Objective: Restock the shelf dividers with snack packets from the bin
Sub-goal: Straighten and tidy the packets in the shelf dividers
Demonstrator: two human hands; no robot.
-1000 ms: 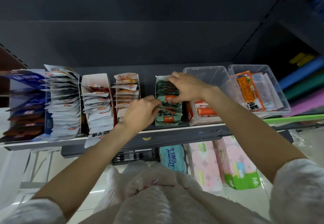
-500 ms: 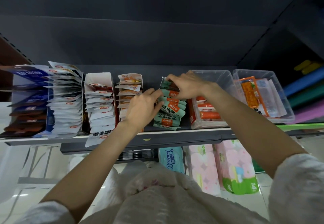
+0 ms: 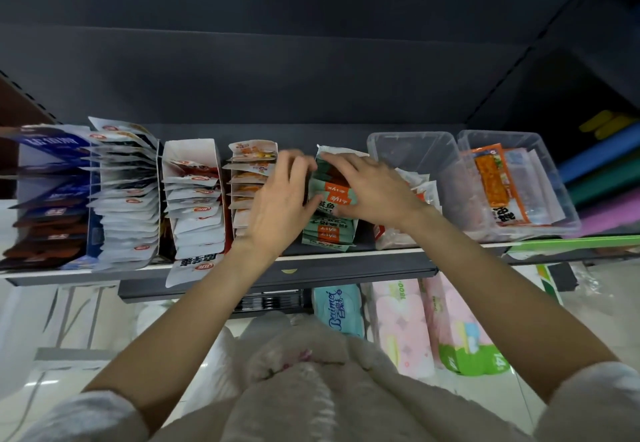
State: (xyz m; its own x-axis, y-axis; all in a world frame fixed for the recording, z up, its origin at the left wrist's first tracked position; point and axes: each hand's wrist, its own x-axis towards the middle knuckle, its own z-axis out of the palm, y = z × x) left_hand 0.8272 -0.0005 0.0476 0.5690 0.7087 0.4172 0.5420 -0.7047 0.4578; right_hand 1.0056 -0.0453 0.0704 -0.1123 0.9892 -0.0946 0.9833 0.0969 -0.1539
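Head view: both hands, left hand [image 3: 280,199] and right hand [image 3: 370,189], apparently pinch the green packets [image 3: 329,223] with curled fingers, squaring them upright beside the clear bin [image 3: 412,144].

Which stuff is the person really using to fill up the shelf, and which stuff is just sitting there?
Part of the job:
left hand
right hand
green snack packets, both hands on them
clear bin
white divider box

Just sitting there:
tissue packs
wet wipes
far clear tub
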